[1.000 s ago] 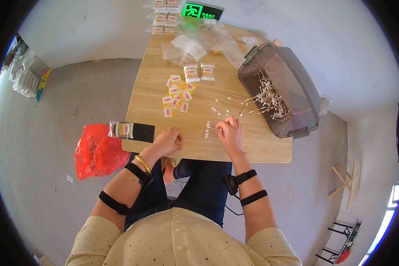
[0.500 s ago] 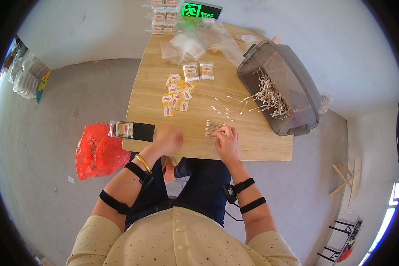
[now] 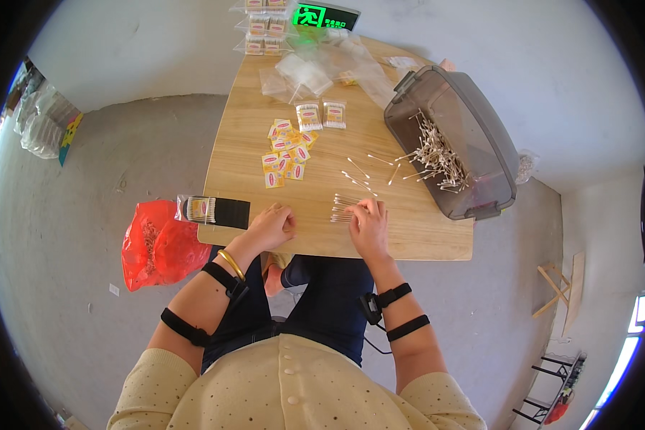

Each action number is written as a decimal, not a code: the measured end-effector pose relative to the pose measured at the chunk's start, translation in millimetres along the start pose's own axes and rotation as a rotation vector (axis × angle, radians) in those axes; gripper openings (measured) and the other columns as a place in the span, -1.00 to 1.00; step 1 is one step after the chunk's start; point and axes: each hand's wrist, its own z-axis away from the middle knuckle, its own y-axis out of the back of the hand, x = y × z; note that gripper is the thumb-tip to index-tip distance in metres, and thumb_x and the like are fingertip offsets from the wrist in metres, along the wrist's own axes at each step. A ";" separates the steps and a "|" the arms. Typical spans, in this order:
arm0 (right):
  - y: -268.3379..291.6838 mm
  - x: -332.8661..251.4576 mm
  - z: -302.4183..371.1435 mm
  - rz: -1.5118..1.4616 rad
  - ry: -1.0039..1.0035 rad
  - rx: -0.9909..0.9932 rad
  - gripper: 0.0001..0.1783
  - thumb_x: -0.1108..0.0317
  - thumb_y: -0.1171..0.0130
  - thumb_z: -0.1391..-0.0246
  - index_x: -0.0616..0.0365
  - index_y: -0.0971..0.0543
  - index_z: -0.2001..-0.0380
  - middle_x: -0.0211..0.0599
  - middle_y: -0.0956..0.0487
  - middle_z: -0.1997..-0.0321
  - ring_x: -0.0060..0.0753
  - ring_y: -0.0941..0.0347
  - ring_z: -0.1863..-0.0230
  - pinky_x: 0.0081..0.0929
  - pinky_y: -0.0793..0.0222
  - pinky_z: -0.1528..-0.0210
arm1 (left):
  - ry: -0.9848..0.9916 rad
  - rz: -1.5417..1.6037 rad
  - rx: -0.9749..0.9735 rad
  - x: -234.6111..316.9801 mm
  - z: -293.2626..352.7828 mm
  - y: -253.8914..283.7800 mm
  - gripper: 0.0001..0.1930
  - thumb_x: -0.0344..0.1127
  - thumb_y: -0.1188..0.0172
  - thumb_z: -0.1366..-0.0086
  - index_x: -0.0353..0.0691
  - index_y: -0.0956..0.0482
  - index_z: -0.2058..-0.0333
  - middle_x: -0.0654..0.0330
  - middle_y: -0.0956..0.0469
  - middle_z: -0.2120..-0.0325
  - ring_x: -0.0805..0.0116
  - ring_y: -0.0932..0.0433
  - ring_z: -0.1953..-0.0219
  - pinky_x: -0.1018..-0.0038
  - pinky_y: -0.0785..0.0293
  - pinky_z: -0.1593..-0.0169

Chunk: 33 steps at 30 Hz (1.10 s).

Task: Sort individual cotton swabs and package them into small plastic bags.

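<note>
A neat row of cotton swabs [image 3: 345, 208] lies side by side near the table's front edge. My right hand [image 3: 370, 226] is at their right ends, fingers curled down and closed over the tips. Left of the row, my left hand [image 3: 271, 228] rests on the table, loosely fisted, with nothing sticking out of it. Beside its wrist, a black block [image 3: 232, 213] carries a clear bag with a filled swab packet [image 3: 201, 210], which hangs over the table's left edge. Several loose swabs [image 3: 358, 175] lie scattered beyond the row.
A grey plastic bin [image 3: 480, 129] with a heap of swabs [image 3: 437, 154] stands at the right. Yellow-white cards [image 3: 283, 159], two filled packets [image 3: 321, 116] and clear bags [image 3: 304, 72] lie farther back. Stacked packs [image 3: 264, 29] stand far left. A red bag [image 3: 161, 244] hangs beside the table's left side.
My left hand, blurred before, now rests still on the table. My right hand has drawn slightly to the right along the swab row, uncovering a little more of it.
</note>
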 end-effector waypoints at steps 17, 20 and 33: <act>-6.7 13.6 -10.1 0.044 -0.023 -0.021 -0.72 0.54 -0.25 0.06 -0.07 -0.68 0.26 -0.32 -0.46 0.12 -0.09 -0.39 -0.01 -0.11 -0.30 -0.03 | -0.043 -0.012 0.034 -1.0 0.5 -1.1 -0.71 -0.24 -0.43 -0.11 -0.19 -0.57 0.25 0.03 -0.57 0.19 0.03 -0.59 0.06 0.22 -0.51 -0.03; -6.2 10.6 -13.1 0.050 -0.040 -0.005 -0.73 0.54 -0.25 0.05 -0.06 -0.68 0.25 -0.32 -0.46 0.11 -0.09 -0.39 -0.01 -0.12 -0.31 -0.03 | -0.013 0.019 0.008 1.5 0.3 0.5 -0.72 -0.23 -0.43 -0.10 -0.16 -0.57 0.26 0.05 -0.56 0.18 0.00 -0.55 -0.01 0.21 -0.49 -0.08; -9.1 28.3 -37.0 0.089 -0.099 0.081 -0.77 0.53 -0.26 0.02 -0.01 -0.67 0.27 -0.35 -0.48 0.12 -0.10 -0.41 -0.02 -0.11 -0.34 -0.03 | -0.017 0.026 0.012 0.5 0.4 1.0 -0.74 -0.22 -0.40 -0.11 -0.16 -0.57 0.27 0.05 -0.56 0.20 0.00 -0.56 0.00 0.20 -0.50 -0.05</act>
